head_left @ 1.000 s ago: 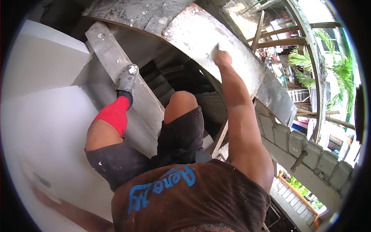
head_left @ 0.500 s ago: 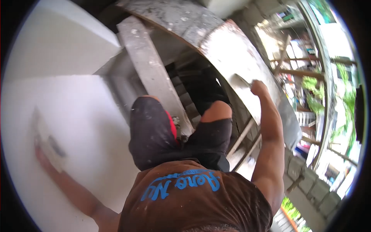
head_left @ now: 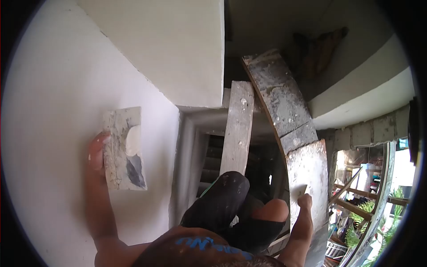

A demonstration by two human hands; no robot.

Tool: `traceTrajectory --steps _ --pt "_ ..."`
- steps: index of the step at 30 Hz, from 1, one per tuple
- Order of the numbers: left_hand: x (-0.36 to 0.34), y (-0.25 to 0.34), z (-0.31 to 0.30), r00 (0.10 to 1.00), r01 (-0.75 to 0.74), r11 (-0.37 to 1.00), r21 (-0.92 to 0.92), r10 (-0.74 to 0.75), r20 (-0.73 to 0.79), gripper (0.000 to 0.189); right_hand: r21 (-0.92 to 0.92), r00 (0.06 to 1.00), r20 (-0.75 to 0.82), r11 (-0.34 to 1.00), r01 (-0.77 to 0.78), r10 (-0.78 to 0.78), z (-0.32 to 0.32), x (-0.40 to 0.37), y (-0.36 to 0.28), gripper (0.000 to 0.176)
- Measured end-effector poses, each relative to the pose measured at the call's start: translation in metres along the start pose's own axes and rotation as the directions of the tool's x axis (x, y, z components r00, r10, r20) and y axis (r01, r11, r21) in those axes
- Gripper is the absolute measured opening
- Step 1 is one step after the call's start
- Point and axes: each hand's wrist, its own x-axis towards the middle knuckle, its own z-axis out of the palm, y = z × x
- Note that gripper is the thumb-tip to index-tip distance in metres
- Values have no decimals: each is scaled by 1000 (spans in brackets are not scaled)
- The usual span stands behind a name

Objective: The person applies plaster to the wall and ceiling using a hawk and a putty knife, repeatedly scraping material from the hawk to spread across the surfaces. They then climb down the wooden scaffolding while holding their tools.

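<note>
My left hand [head_left: 97, 151] is closed round the edge of a rectangular plaster board [head_left: 119, 167], held up close to the white wall [head_left: 58, 147]. On the board's face lies a smooth white lump of putty [head_left: 133, 140] above a dark grey smear. At the right, my right hand [head_left: 304, 201] grips a small putty knife [head_left: 302, 191], its blade over the white-splashed plank [head_left: 299, 167]. Most of the knife's handle is hidden in the fist.
A narrow grey plank [head_left: 238, 129] runs forward ahead of my knees. Below it, a dark stairwell [head_left: 213, 155] drops away. A pale ceiling box [head_left: 178, 49] juts from the wall. Timber framing [head_left: 356, 209] and plants stand in the opening at the right.
My view has swung left and up. The plaster board, blurred and low at the far left before, now shows clearly, nearer the middle. My right hand still holds the knife by the plank.
</note>
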Motion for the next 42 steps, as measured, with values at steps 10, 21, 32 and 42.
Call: traceTrajectory --steps 10,21,32,42 --pt "-4 8 39 997 33 992 -119 -25 67 37 515 832 -347 654 554 -432 -128 -56 -93 27" --pt "0 -14 36 989 98 957 -275 -62 138 40 755 146 -427 -263 601 -893 -266 -204 -316 39" --pt "8 -52 91 965 40 798 -601 125 229 37 561 -129 -259 -258 786 -957 -258 -245 -385 26" --pt "80 -153 85 943 -326 580 -746 251 -217 54 633 376 -676 -239 736 -633 -269 -198 -347 20"
